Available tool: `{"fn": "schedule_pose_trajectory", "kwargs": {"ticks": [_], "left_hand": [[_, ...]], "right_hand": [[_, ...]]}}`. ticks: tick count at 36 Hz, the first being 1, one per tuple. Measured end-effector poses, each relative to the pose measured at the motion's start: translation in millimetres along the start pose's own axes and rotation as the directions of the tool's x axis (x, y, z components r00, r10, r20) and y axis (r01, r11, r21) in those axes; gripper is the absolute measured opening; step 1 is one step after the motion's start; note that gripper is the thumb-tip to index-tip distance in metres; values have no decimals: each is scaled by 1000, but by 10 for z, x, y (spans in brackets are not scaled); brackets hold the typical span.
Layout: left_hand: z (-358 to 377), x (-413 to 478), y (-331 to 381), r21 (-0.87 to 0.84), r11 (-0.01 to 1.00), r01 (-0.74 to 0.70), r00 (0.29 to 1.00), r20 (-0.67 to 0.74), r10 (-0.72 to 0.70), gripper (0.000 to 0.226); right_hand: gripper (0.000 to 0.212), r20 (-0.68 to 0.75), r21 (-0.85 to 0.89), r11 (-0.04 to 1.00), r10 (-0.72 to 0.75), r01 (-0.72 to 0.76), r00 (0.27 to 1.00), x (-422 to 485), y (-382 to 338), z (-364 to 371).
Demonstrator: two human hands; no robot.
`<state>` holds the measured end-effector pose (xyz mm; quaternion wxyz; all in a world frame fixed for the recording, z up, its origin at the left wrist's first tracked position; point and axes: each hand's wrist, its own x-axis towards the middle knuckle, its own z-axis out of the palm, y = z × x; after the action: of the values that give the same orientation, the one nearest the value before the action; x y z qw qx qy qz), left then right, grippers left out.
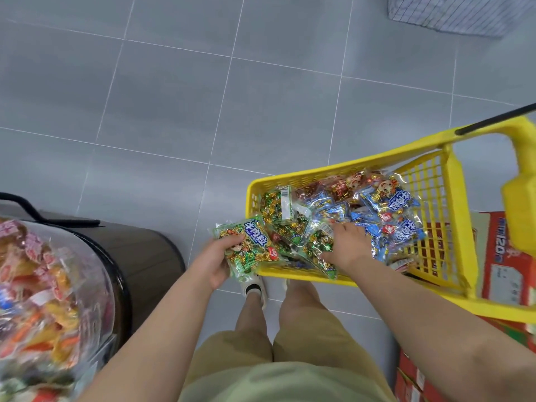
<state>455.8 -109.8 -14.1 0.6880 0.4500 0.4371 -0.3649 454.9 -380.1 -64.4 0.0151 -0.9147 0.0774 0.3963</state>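
Floor: grey tiles with pale grout lines filled the upper half of the head view, the only view; all the work sat low in the frame.
Yellow basket: right of centre, a slatted plastic trolley basket with its black handle bar running off the right edge; it stood just ahead of the person's shoe, near enough for both hands to reach in without bending far.
Left hand: lower centre, clamped on a green packet, thumb on the printed face and fingers underneath; the packet was held flat at the basket's near left corner, partly over the rim, likely on its way in or out.
Right hand: inside the basket, knuckles up, fingers bent down into the pile of green packets; whether they pinched one or only pressed on it I cannot tell.
Sorting: green packets lay on the basket's left side, blue packets on the right and red packets at the far wall, so grouping by colour seemed to be the reason for this layout.
Clear tub: lower left, blurred, filled with mixed wrapped snacks, well apart from the basket.
Cardboard boxes: lower right, red-printed, beneath and beside the basket.
Wire crate: upper right corner, on the floor, far from the hands.
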Motion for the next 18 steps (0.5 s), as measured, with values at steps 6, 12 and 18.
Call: {"fn": "schedule_pose_trajectory", "kwargs": {"ticks": [6,12,18], "left_hand": [[-47,2,0,13,1000,-5,1000,-9,5,19],[-139,-33,41,39,999,-37,998,-48,39,24],[-254,-89,97,-17,997,-69,993,-95,67,28]], "right_hand": [[94,33,-22,983,184,-184,982,-9,-91,-104],[81,66,103,975,193,-199,979,-13,-13,-183],[78,159,456,873,111,-173,981,-98,121,-208]]}}
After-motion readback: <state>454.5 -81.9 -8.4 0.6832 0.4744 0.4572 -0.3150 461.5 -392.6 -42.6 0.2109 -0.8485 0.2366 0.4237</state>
